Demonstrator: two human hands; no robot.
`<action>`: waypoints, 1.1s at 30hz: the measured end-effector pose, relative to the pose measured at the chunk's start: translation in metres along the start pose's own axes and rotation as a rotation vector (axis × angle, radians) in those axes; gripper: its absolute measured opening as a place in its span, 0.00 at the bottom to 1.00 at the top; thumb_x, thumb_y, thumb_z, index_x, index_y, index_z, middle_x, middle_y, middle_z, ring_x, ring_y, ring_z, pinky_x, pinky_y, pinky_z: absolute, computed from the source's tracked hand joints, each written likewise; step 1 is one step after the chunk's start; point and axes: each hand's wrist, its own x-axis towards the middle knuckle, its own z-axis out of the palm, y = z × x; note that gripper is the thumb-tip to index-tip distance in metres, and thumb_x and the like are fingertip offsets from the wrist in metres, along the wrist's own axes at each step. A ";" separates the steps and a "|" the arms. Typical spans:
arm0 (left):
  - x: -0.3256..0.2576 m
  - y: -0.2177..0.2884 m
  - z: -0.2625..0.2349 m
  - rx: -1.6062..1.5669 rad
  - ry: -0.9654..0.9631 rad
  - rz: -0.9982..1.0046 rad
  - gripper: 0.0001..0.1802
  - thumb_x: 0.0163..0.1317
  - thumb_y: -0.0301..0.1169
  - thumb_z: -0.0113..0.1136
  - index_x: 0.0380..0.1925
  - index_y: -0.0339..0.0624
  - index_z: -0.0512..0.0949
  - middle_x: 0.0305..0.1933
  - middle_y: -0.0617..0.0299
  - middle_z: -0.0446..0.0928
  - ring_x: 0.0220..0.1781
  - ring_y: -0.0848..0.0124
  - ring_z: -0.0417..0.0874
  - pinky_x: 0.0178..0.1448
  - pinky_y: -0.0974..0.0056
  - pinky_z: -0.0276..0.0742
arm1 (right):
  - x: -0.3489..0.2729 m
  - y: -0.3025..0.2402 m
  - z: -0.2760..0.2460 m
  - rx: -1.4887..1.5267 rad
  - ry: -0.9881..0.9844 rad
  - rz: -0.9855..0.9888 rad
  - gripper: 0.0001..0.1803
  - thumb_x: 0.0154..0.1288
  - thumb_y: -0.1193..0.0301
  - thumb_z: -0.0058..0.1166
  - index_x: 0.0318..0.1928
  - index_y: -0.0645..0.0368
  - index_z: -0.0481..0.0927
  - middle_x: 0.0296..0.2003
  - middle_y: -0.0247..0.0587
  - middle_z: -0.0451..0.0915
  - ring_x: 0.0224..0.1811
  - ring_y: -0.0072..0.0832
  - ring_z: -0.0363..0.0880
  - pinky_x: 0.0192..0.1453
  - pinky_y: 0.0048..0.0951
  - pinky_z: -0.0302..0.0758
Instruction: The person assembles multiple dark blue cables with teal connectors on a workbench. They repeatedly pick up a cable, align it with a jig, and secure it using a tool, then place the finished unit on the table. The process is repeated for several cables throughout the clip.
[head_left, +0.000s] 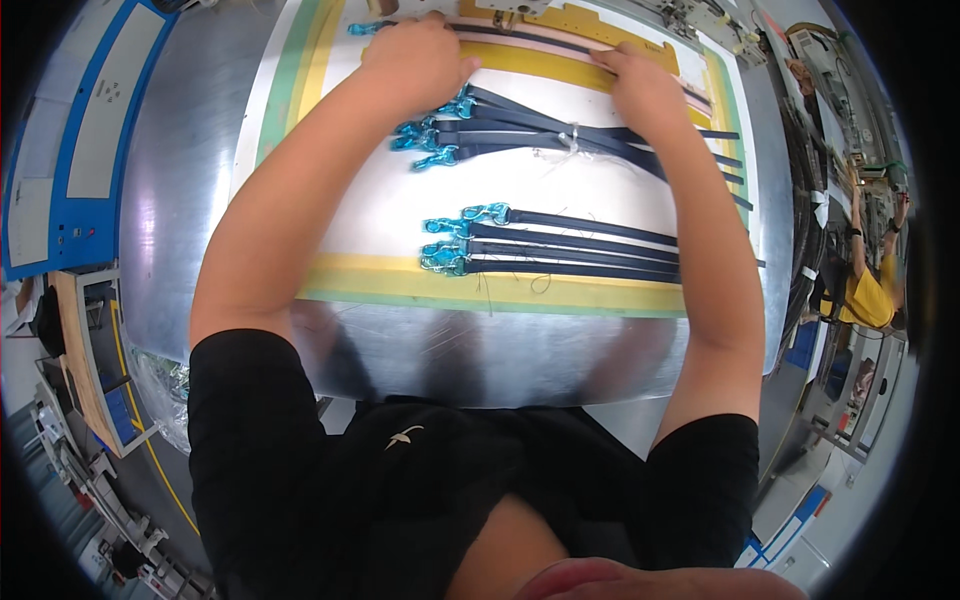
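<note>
At the far side of the table a dark blue strap (520,36) lies along a yellow template plate (540,66), with a hook in blue plastic wrap (368,28) at its left end. My left hand (415,62) is closed over the strap beside that hook, thumb out to the right; its fingertips are partly hidden. Farther right, my right hand (645,88) pinches at the strap, fingers pointing left. Nearer lies a bundle of straps (520,128) with wrapped hooks, gathered by a clear tie (572,140). Several more straps (580,245) lie side by side, loose threads among them.
Machine parts (510,12) stand just beyond the template. A white sheet edged with yellow and green tape (400,280) covers part of the metal table (480,350). A blue-and-white cabinet (90,130) stands at left. Another person in yellow (868,295) works at far right.
</note>
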 end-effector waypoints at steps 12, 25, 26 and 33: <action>-0.005 0.000 0.015 0.080 0.090 -0.048 0.29 0.80 0.54 0.51 0.66 0.45 0.81 0.64 0.44 0.80 0.65 0.49 0.84 0.68 0.49 0.81 | -0.010 0.039 0.000 0.044 0.012 0.046 0.23 0.72 0.77 0.48 0.62 0.48 0.86 0.56 0.41 0.83 0.58 0.49 0.83 0.63 0.47 0.79; 0.020 0.037 0.011 0.040 0.059 0.003 0.29 0.80 0.50 0.52 0.68 0.43 0.79 0.60 0.42 0.82 0.62 0.46 0.85 0.68 0.49 0.80 | -0.003 0.027 0.006 0.034 0.051 -0.021 0.22 0.70 0.78 0.49 0.58 0.52 0.87 0.54 0.43 0.84 0.59 0.47 0.84 0.62 0.46 0.81; 0.020 0.044 0.007 0.016 0.018 -0.008 0.29 0.79 0.50 0.52 0.68 0.42 0.79 0.60 0.43 0.82 0.63 0.46 0.84 0.69 0.49 0.79 | -0.004 0.025 0.006 0.029 0.052 -0.017 0.22 0.70 0.77 0.48 0.58 0.53 0.87 0.53 0.43 0.84 0.58 0.47 0.84 0.61 0.46 0.81; 0.037 0.079 0.010 -0.032 0.002 0.025 0.29 0.77 0.51 0.55 0.68 0.44 0.80 0.66 0.44 0.79 0.67 0.46 0.81 0.71 0.47 0.78 | -0.005 0.026 0.012 0.042 0.070 -0.035 0.22 0.70 0.77 0.49 0.59 0.48 0.88 0.54 0.41 0.83 0.57 0.45 0.85 0.62 0.45 0.82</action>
